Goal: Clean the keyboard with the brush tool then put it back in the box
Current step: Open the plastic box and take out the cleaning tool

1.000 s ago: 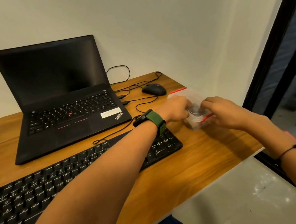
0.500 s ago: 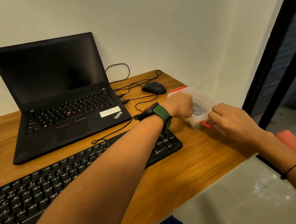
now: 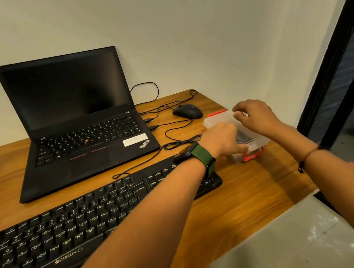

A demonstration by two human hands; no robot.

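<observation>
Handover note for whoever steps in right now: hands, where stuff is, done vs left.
Left hand grips the near side of the clear plastic box at the desk's right end; right hand is on its lid, fingers curled at the far edge.
Keyboard lies in front of the laptop, untouched.
Done: nothing visible yet; brush not seen out.
Left: open box, take brush, clean keyboard, return brush.

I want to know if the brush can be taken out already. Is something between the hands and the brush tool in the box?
Yes. The clear lid is still over the box, and the dark contents show only through the plastic. The right hand holds the lid's far part, the left hand its near side. Nothing else visibly blocks.
</observation>
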